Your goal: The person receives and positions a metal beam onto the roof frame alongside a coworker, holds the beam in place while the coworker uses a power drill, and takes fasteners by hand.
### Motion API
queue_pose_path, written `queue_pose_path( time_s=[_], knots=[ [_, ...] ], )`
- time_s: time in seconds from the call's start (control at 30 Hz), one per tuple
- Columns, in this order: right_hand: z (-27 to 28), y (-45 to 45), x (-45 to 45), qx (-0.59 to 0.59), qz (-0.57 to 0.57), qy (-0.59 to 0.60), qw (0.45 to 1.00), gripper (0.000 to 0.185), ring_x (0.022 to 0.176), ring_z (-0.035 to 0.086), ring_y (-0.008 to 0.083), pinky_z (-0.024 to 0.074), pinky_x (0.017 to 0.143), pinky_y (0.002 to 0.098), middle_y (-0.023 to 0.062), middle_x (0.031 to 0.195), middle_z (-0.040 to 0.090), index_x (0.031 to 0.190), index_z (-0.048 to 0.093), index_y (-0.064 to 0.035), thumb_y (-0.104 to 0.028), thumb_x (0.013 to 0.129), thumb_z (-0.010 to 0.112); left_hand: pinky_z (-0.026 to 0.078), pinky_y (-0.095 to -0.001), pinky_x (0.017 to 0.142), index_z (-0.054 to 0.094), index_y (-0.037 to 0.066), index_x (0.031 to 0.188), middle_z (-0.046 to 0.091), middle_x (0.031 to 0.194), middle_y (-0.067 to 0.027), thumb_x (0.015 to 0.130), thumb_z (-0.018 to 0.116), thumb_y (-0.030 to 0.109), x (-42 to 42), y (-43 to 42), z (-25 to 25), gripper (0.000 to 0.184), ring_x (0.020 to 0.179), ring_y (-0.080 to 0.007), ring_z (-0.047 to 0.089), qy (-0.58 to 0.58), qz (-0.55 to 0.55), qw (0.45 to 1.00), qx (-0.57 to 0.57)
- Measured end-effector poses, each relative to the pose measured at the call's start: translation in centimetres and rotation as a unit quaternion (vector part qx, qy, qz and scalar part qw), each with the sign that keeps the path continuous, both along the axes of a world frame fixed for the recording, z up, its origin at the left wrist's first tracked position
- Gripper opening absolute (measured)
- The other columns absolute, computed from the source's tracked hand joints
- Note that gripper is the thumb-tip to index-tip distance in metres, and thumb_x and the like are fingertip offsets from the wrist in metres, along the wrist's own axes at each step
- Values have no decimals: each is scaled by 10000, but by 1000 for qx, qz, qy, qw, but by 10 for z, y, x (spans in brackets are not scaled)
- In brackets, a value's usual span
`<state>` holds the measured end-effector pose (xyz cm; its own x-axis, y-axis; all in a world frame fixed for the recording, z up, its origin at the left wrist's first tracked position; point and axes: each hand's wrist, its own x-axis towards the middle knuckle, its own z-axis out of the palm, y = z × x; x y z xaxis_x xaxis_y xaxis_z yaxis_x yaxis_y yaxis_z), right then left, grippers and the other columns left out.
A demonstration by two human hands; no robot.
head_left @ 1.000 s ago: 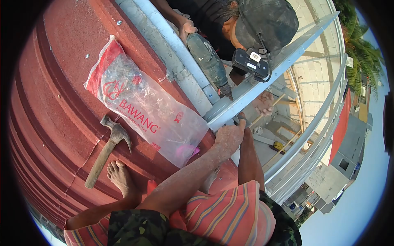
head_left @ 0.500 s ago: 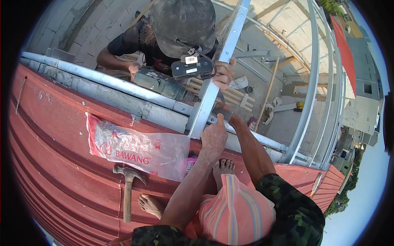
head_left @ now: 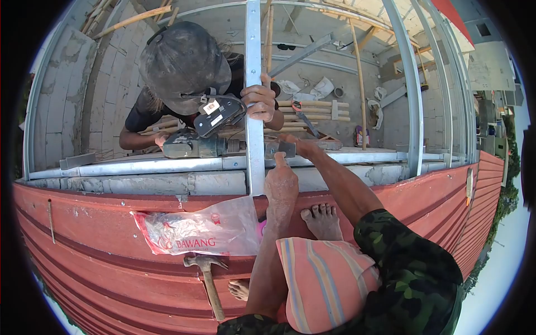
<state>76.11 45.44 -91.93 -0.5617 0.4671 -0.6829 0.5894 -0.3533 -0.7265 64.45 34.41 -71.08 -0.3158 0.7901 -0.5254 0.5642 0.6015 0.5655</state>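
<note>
A small metal bracket (head_left: 287,149) sits against the right side of an upright-looking galvanized steel beam (head_left: 254,61), near where it crosses the wall-top rail. My left hand (head_left: 281,183) is closed at the bracket's lower edge, one digit pressed up against it. From the right, my right hand (head_left: 300,146) grips the bracket; some of its fingers are hidden behind. On the beam's other side, a co-worker holds a power drill (head_left: 195,145) with its front end at the beam. The co-worker's other hand (head_left: 259,100) wraps round the beam higher up.
A claw hammer (head_left: 207,279) and a clear plastic bag (head_left: 206,229) with red print lie on the red metal roof (head_left: 111,234). My bare foot (head_left: 322,220) stands by the block wall (head_left: 218,182). Beyond it are bamboo poles (head_left: 318,110) and a handsaw (head_left: 306,118) below.
My view has turned, so the beam now looks vertical and the wall level. Both my hands stay at the bracket, and the co-worker's drill stays beside the beam.
</note>
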Motion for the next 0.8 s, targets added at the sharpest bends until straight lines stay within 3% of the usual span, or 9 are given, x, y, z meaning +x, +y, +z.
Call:
queue_pose_path(
  time_s=[0.1, 0.23, 0.33, 0.6, 0.67, 0.8],
  knots=[
    [30, 0, -6, 12, 4, 7, 1000, 536, 1219, 364, 237, 222, 1040, 324, 122, 1332, 429, 1222, 533, -119, -481, 852, 397, 465, -523, 622, 377, 89, 1135, 610, 688, -241, 843, 455, 78, 1, 0, -1, 303, 702, -427, 608, 3, -2, 1000, 9],
    [0, 0, -2, 52, 33, 36, 997, 547, 1215, 372, 246, 219, 1044, 326, 125, 1336, 429, 1218, 533, -110, -477, 834, 403, 418, -549, 624, 420, 97, 1127, 601, 711, -262, 908, 403, 162, 2, -1, 1, 230, 718, -449, 587, -4, 19, 1000, 18],
    [1, 0, -5, 69, 36, 46, 996, 526, 1206, 385, 249, 234, 1034, 332, 126, 1317, 447, 1208, 536, -104, -451, 839, 394, 456, -519, 615, 380, 85, 1138, 605, 682, -244, 873, 456, 120, 3, -1, -3, 277, 698, -420, 606, 17, -2, 1000, 27],
    [17, 0, -9, 77, 10, 53, 996, 472, 1182, 419, 256, 273, 1010, 347, 130, 1266, 495, 1182, 542, -91, -383, 852, 371, 443, -527, 615, 395, 93, 1143, 606, 690, -248, 882, 447, 122, 5, 1, 0, 269, 702, -418, 605, 17, 2, 999, 37],
    [16, 0, -10, 80, 7, 54, 995, 460, 1176, 428, 257, 283, 1003, 351, 131, 1254, 507, 1175, 543, -88, -366, 856, 366, 415, -530, 658, 448, 79, 1113, 608, 792, -275, 920, 386, 159, 4, 3, 6, 218, 798, -454, 581, -12, 25, 1000, -3],
    [18, 0, -10, 77, 11, 51, 996, 454, 1176, 429, 257, 285, 1002, 350, 132, 1250, 510, 1172, 543, -80, -353, 860, 358, 419, -523, 667, 451, 74, 1113, 610, 801, -273, 916, 390, 147, 4, 2, 2, 218, 810, -447, 585, -4, 22, 1000, 20]
  ],
)
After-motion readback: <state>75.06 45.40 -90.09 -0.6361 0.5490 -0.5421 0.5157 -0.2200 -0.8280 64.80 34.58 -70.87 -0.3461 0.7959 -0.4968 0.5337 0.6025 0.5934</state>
